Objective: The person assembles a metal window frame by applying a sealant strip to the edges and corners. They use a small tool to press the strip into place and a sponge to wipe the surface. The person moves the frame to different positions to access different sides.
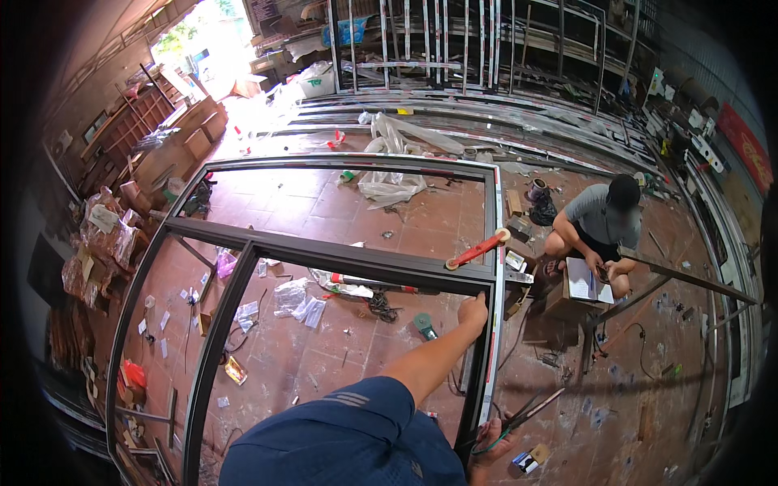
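A large dark metal frame with crossbars stands raised above the floor in front of me. My left hand is closed against the inner edge of its right side bar, thumb toward the metal; anything pinched inside is hidden. Lower down, outside that same bar, my right hand grips a long, slim dark tool with a green handle, perhaps scissors, pointing up and right. A red hand roller with a pale wheel at each end lies across the frame's right junction.
A person sits at right beside a box with an open notebook. A green angle grinder, plastic wrap and scraps litter the tiled floor. Long metal bars lie at the back. A metal stand juts in from the right.
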`<move>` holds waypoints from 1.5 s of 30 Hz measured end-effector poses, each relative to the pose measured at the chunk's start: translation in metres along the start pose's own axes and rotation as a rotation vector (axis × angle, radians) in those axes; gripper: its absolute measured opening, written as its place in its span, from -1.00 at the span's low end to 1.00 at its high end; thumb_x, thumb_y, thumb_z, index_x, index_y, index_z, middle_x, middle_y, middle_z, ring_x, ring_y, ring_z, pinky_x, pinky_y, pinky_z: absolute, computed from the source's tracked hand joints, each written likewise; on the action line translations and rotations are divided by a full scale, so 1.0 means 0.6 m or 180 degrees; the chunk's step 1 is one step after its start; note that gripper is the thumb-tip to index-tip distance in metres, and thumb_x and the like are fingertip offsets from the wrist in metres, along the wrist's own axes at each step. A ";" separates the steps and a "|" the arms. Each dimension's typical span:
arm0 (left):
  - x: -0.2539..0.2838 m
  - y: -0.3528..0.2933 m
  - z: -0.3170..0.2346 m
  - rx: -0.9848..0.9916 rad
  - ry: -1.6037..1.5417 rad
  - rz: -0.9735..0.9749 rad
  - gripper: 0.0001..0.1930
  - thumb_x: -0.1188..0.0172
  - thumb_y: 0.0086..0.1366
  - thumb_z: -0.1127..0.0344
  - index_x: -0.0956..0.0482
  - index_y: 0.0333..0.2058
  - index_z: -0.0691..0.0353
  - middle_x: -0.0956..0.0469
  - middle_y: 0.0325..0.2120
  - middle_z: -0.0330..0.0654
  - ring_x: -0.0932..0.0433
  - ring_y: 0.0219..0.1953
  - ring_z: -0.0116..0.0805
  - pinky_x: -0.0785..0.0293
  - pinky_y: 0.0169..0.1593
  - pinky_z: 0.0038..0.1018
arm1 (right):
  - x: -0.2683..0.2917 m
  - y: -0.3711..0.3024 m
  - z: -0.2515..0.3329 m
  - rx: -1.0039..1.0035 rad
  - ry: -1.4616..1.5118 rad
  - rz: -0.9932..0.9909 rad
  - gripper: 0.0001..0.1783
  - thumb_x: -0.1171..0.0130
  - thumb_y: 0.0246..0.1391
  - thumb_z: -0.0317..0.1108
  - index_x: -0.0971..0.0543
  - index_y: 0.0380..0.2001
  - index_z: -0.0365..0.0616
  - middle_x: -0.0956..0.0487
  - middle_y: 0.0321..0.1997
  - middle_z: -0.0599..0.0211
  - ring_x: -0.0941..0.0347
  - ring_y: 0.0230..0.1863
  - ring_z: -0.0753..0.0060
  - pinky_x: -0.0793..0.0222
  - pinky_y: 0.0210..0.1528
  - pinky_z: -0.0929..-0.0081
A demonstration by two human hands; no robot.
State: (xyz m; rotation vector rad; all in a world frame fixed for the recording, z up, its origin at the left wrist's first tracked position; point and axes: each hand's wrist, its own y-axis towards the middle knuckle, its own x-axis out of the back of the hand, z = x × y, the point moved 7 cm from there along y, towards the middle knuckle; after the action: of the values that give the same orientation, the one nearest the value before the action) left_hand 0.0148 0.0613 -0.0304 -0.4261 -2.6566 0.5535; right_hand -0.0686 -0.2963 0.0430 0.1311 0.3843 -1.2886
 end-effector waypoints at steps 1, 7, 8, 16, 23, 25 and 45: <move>-0.003 -0.012 -0.009 -0.0010 0.0001 0.0051 -0.44 -0.16 0.40 -0.11 -0.72 -0.13 0.40 -0.65 -0.08 0.36 -0.61 0.11 0.24 -0.43 0.18 -0.04 | -0.001 -0.004 0.006 0.0035 0.0014 -0.0060 -0.55 -0.34 0.21 -0.37 -0.40 0.08 -0.16 -0.42 -0.48 0.40 -0.30 -0.68 0.58 -0.20 -0.67 0.62; -0.011 0.024 -0.001 -0.0190 0.0653 0.0045 -0.38 0.15 0.55 -0.03 -0.69 -0.10 0.50 -0.62 -0.01 0.37 -0.58 0.11 0.33 -0.43 0.24 0.02 | -0.011 0.000 0.001 -0.0086 0.0338 -0.0039 -0.62 -0.32 0.20 -0.45 -0.42 0.03 -0.18 -0.43 -0.51 0.39 -0.33 -0.67 0.60 -0.24 -0.66 0.62; -0.009 0.026 -0.004 -0.0192 0.0753 0.0018 -0.36 0.15 0.55 -0.04 -0.69 -0.12 0.52 -0.62 -0.03 0.39 -0.59 0.09 0.33 -0.45 0.22 0.02 | -0.008 0.002 -0.003 -0.0101 0.0316 -0.0041 -0.62 -0.31 0.20 -0.46 -0.43 0.03 -0.18 -0.43 -0.51 0.39 -0.34 -0.66 0.60 -0.25 -0.66 0.62; -0.005 -0.001 0.002 -0.0090 0.0105 0.0247 -0.35 0.15 0.56 -0.10 -0.69 -0.11 0.47 -0.61 -0.03 0.40 -0.56 0.13 0.35 -0.43 0.20 0.03 | -0.013 0.001 0.017 -0.0107 0.0197 -0.0253 -0.60 -0.24 0.19 -0.53 -0.44 0.08 -0.16 -0.44 -0.54 0.45 -0.35 -0.64 0.64 -0.24 -0.62 0.67; -0.012 -0.016 0.025 -0.0503 0.0188 0.0360 -0.42 0.03 0.52 -0.09 -0.71 -0.13 0.41 -0.65 -0.05 0.31 -0.59 0.08 0.30 -0.45 0.17 -0.01 | 0.005 0.015 -0.011 0.0092 0.0088 -0.0200 -0.67 -0.17 0.30 -0.49 -0.41 0.08 -0.21 -0.32 -0.64 0.46 -0.22 -0.73 0.62 -0.17 -0.71 0.60; 0.002 -0.011 0.028 -0.0335 0.0049 0.0255 -0.44 0.00 0.50 -0.08 -0.72 -0.12 0.39 -0.65 -0.05 0.29 -0.60 0.07 0.28 -0.46 0.17 -0.02 | 0.019 0.020 -0.018 0.0146 0.0132 -0.0189 -0.67 -0.19 0.30 -0.47 -0.41 0.08 -0.20 -0.31 -0.65 0.47 -0.21 -0.74 0.62 -0.16 -0.70 0.60; 0.009 -0.001 -0.005 -0.0689 0.0430 0.0052 -0.49 0.03 0.47 0.03 -0.71 -0.17 0.42 -0.65 -0.07 0.30 -0.59 0.07 0.30 -0.45 0.20 -0.01 | 0.004 0.022 -0.022 0.0023 0.0282 -0.0084 -0.66 -0.22 0.30 -0.44 -0.41 0.08 -0.20 -0.32 -0.65 0.48 -0.21 -0.74 0.62 -0.16 -0.70 0.61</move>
State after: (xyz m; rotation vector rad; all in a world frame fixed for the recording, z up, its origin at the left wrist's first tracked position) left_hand 0.0113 0.0638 -0.0261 -0.5283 -2.5926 0.2325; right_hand -0.0584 -0.2908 0.0284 0.1902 0.4584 -1.3133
